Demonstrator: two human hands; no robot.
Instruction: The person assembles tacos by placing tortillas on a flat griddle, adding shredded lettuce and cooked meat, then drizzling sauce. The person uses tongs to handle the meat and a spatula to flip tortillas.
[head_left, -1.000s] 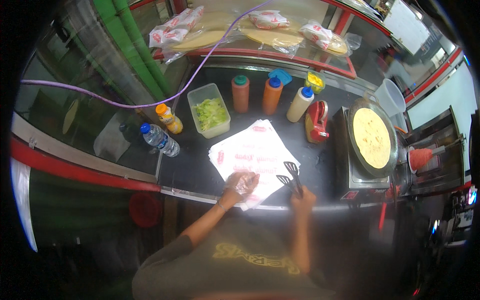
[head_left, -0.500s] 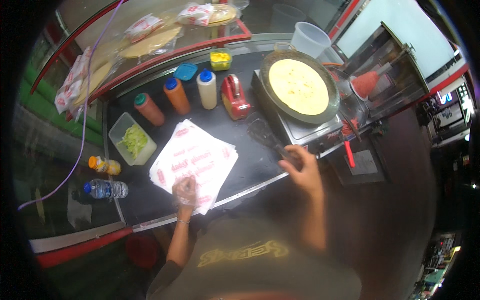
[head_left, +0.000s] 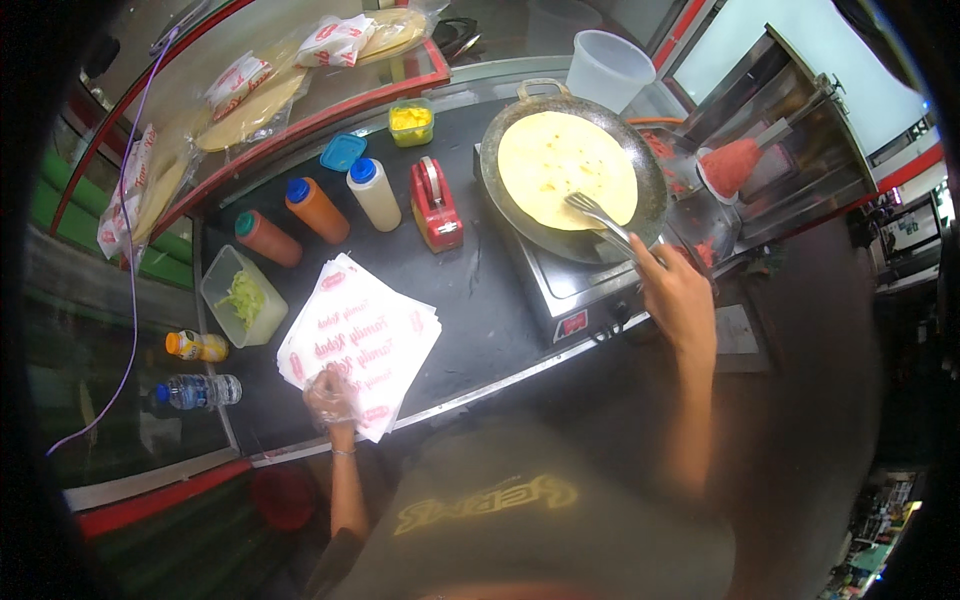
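My right hand grips a pair of metal tongs; their slotted tip lies at the near edge of a round yellow flatbread. The flatbread sits in a dark round pan on a steel gas stove. On the left, my left hand, in a clear plastic glove, rests on the near corner of a stack of white printed paper sheets. Its fingers are curled together, and whatever may be between them is hidden.
Behind the papers stand red, orange and white squeeze bottles, beside a red tape dispenser. A tub of shredded lettuce is at left, a yellow-filled tub at the back. Right of the pan is a red-filled scoop.
My right hand has carried the tongs from the counter's front edge up and right to the flatbread. My left hand stays on the paper stack. The view has shifted slightly.
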